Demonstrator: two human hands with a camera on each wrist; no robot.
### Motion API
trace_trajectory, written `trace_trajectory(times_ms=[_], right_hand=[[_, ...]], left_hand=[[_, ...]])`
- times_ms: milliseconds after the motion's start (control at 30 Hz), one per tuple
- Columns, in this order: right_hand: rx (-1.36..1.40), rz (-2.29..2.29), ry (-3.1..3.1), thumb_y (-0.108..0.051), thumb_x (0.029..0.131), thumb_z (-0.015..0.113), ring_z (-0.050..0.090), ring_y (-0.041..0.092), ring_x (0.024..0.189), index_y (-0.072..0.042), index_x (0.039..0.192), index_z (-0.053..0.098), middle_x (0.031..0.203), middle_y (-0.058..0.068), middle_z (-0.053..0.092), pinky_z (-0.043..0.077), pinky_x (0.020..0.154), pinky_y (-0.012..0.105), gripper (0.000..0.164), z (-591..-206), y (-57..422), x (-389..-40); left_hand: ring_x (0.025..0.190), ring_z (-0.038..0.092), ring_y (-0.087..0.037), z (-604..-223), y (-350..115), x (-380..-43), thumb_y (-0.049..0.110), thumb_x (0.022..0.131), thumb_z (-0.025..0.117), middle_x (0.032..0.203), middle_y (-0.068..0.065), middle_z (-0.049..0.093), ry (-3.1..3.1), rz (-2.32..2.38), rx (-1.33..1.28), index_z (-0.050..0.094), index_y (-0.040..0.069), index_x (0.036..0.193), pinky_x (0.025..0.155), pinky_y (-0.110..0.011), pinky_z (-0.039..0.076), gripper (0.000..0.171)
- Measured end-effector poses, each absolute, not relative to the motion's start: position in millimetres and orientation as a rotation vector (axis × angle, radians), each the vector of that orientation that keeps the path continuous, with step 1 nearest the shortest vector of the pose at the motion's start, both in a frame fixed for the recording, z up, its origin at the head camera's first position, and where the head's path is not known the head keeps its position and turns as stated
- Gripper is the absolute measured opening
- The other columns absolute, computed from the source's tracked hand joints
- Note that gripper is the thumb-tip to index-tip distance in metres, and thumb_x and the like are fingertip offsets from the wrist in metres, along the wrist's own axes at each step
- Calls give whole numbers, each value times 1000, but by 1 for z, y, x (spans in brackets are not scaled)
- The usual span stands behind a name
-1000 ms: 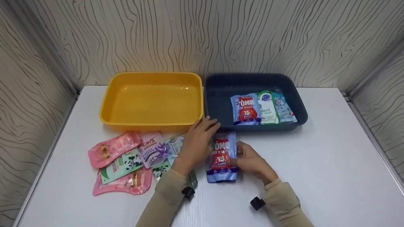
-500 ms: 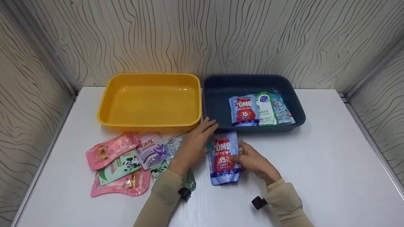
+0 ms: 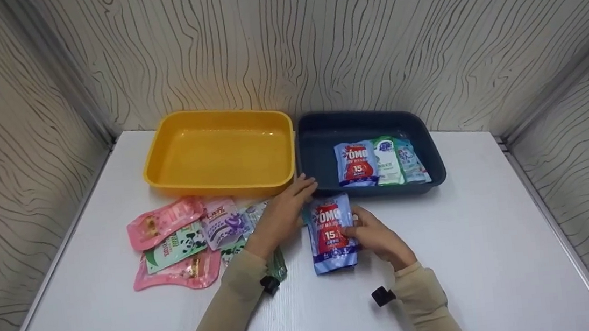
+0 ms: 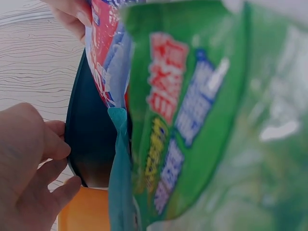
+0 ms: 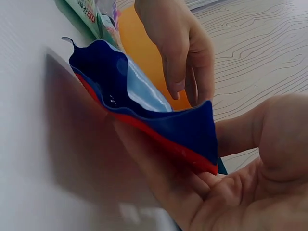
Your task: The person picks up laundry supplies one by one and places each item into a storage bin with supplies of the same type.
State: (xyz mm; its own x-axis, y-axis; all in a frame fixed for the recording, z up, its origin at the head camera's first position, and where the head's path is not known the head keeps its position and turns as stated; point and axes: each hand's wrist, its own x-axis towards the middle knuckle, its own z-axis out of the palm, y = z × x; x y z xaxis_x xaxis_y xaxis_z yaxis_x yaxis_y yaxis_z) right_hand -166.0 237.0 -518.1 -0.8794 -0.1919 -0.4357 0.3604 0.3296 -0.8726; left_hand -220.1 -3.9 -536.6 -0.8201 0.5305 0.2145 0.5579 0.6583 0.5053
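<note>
My right hand (image 3: 382, 237) grips the right edge of a blue and red OMO detergent pouch (image 3: 327, 222), thumb on the front and fingers behind. The right wrist view shows its dark blue base (image 5: 98, 65) tilted up off the table. My left hand (image 3: 280, 215) is just left of that pouch, palm down, with relaxed fingers at the near left corner of the navy tray (image 3: 323, 187). Nothing shows between the left fingers in the right wrist view. Under the left wrist lies a green pouch (image 4: 192, 120), filling much of the left wrist view. A teal pouch edge (image 4: 120, 168) stands beside it.
Left of my hands lies a pile of pink pouches (image 3: 170, 220), a panda pouch (image 3: 175, 247) and a purple pouch (image 3: 223, 224). Behind them stands a yellow tray (image 3: 221, 190). The navy tray holds another OMO pouch (image 3: 356, 165), a white-green pouch (image 3: 389, 162) and a light blue pouch (image 3: 412, 162).
My right hand has drawn the OMO pouch slightly right and toward me, its lower end lifting. The left hand stays near the tray corner.
</note>
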Motion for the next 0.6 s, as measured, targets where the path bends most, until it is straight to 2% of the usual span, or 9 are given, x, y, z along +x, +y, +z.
trace_trajectory(times_ms=[600], right_hand=[[120,-1499,2162,-14,106,57,68,33,117,-7,163,33,141,27,58,61,99,49,62,-499,241,-160]], left_hand=[[163,28,-18,-537,-4,-222,-11,95,61,170,2,43,-2813,-896,-914,50,17,161,130,-40,33,72]])
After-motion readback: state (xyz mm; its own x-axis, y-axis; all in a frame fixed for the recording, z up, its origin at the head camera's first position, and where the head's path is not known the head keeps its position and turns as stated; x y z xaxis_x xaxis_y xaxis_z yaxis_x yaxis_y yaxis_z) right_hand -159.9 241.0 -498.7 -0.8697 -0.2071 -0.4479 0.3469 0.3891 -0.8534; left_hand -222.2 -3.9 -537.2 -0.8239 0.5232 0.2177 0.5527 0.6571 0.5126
